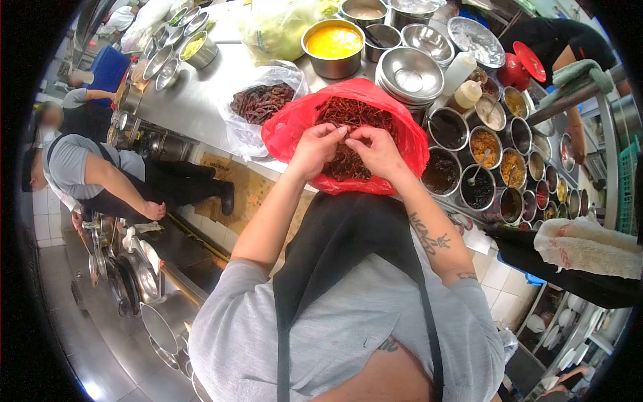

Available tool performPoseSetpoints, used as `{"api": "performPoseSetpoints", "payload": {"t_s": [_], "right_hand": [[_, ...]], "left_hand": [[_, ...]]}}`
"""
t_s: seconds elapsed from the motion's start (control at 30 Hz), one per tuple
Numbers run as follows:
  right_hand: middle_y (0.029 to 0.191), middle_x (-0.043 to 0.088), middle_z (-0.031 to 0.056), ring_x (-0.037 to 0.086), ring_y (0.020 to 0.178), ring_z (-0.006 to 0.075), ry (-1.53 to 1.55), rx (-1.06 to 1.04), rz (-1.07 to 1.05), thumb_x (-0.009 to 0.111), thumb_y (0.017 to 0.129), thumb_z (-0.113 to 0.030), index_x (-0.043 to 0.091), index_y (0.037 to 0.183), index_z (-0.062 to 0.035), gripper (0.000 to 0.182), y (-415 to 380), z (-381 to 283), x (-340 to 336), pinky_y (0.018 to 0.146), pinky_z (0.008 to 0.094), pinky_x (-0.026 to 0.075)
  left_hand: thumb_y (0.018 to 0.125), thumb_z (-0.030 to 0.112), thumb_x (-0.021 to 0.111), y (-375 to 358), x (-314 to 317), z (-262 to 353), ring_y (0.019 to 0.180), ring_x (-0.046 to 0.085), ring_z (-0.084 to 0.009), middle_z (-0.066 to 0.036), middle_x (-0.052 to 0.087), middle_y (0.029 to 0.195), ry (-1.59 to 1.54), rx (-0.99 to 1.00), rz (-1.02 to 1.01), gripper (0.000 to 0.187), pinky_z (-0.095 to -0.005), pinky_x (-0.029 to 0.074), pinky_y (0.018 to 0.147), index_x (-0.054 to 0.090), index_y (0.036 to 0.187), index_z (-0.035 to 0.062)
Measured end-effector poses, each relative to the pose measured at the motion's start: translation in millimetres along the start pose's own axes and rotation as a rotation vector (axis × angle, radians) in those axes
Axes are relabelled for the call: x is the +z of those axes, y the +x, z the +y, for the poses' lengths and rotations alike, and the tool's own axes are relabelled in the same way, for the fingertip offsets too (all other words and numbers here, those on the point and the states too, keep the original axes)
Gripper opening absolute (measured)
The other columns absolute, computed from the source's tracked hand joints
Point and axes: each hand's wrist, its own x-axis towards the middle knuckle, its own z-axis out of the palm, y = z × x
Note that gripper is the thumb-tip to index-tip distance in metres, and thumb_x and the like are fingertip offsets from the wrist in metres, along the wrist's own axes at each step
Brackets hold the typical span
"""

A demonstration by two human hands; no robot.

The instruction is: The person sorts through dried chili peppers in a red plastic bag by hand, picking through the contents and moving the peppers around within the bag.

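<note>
A red plastic bag [280,137] stands wide open at the table's edge, filled with thin dried red chilies [355,110]. Over the bag's mouth, my left hand [317,149] pinches a dried chili between thumb and fingertips. Close beside it, my right hand [379,153] is pinched on the same small chili, most of which the fingers hide. A clear plastic bag [242,137] of darker, larger dried chilies [263,102] lies to the left of the red bag.
A pot of yellow-orange liquid [333,45] and stacked metal bowls [411,72] stand behind the bag. Several sauce and seasoning tins [479,187] crowd the right, near squeeze bottles [465,96]. A co-worker [100,167] stands at the left; another person [569,40] is at the far right.
</note>
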Motion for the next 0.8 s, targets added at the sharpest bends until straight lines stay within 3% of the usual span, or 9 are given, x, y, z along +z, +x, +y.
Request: {"api": "performPoseSetpoints", "payload": {"t_s": [0.03, 0.13, 0.23, 0.37, 0.4, 0.5, 0.57, 0.7, 0.8], "right_hand": [[0.084, 0.07, 0.0121, 0.065, 0.075, 0.0193, -0.014, 0.016, -0.001, 0.069, 0.09, -0.016, 0.07, 0.087, 0.0022, 0.018, 0, 2, -1, 0.073, 0.0324, 0.051], [0.085, 0.07, 0.0088, 0.063, 0.076, 0.0166, 0.324, 0.047, 0.101, 0.067, 0.092, -0.014, 0.068, 0.092, 0.0009, 0.015, 3, 20, 6, 0.072, 0.0306, 0.05], [0.088, 0.069, 0.006, 0.061, 0.079, 0.013, 0.855, 0.233, 0.168, 0.066, 0.092, -0.01, 0.066, 0.099, 0.0002, 0.012, 9, 26, -1, 0.073, 0.0282, 0.05], [0.099, 0.071, 0.0164, 0.068, 0.097, 0.032, -0.11, 0.104, 0.39, 0.07, 0.088, -0.016, 0.065, 0.108, -0.0018, 0.025, 15, 34, -16, 0.088, 0.0384, 0.051], [0.102, 0.068, 0.0155, 0.066, 0.097, 0.0297, -0.303, 0.06, 0.431, 0.07, 0.088, -0.021, 0.063, 0.12, -0.0041, 0.037, 15, 39, -19, 0.087, 0.0392, 0.052], [0.111, 0.067, 0.0203, 0.066, 0.101, 0.0369, -0.444, 0.271, 0.35, 0.068, 0.089, -0.023, 0.064, 0.12, -0.0061, 0.036, 22, 38, -20, 0.09, 0.0434, 0.051], [0.114, 0.066, 0.0222, 0.065, 0.105, 0.0384, -0.499, 0.297, 0.325, 0.066, 0.09, -0.026, 0.063, 0.12, -0.0056, 0.037, 26, 46, -18, 0.092, 0.0447, 0.05], [0.116, 0.066, 0.0242, 0.062, 0.112, 0.0387, -0.492, 0.381, 0.222, 0.064, 0.091, -0.03, 0.063, 0.122, -0.0064, 0.039, 32, 47, -25, 0.095, 0.0457, 0.049], [0.11, 0.068, 0.0232, 0.065, 0.107, 0.0386, -0.429, 0.244, 0.284, 0.066, 0.09, -0.025, 0.066, 0.118, -0.0044, 0.034, 21, 29, -23, 0.092, 0.0436, 0.05]], "left_hand": [[0.097, 0.02, 0.066, 0, 1, -2, 0.05, 0.036, -0.0024, 0.005, 0.055, 0.071, -0.015, 0.015, 0.006, 0.015, -0.0214, 0.026, 0.045, 0.067, 0.1, 0.0054], [0.098, 0.019, 0.064, -1, 11, -15, 0.051, 0.036, -0.0029, 0.003, 0.058, 0.078, 0.093, 0.224, 0.096, 0.013, -0.0213, 0.028, 0.047, 0.065, 0.104, 0.0067], [0.1, 0.019, 0.061, 0, 16, -13, 0.053, 0.037, -0.0041, 0.001, 0.061, 0.086, -0.338, 0.225, 0.074, 0.013, -0.0204, 0.029, 0.048, 0.062, 0.107, 0.0086], [0.099, 0.02, 0.055, -3, 10, -3, 0.057, 0.039, -0.0081, 0.0, 0.057, 0.083, -0.499, 0.143, 0.013, 0.01, -0.0218, 0.03, 0.049, 0.058, 0.096, 0.0102], [0.098, 0.02, 0.055, -3, 6, -4, 0.057, 0.04, -0.0087, 0.0, 0.055, 0.08, -0.506, 0.109, -0.022, 0.011, -0.0222, 0.03, 0.049, 0.057, 0.095, 0.0104], [0.098, 0.022, 0.054, 2, -5, -15, 0.058, 0.041, -0.01, 0.0, 0.048, 0.074, -0.483, 0.031, -0.096, 0.014, -0.023, 0.03, 0.049, 0.055, 0.091, 0.0105], [0.098, 0.025, 0.054, 1, -3, -17, 0.059, 0.041, -0.0105, 0.001, 0.044, 0.07, -0.422, 0.014, -0.1, 0.016, -0.023, 0.03, 0.049, 0.054, 0.091, 0.0103], [0.097, 0.022, 0.057, -4, 6, -13, 0.063, 0.046, -0.0111, 0.001, 0.05, 0.073, -0.344, -0.01, -0.022, 0.012, -0.0243, 0.034, 0.052, 0.057, 0.097, 0.0104], [0.098, 0.022, 0.061, -1, 3, -16, 0.066, 0.048, -0.0109, 0.001, 0.053, 0.076, -0.266, -0.006, 0.018, 0.012, -0.025, 0.036, 0.054, 0.06, 0.1, 0.0105]]}}
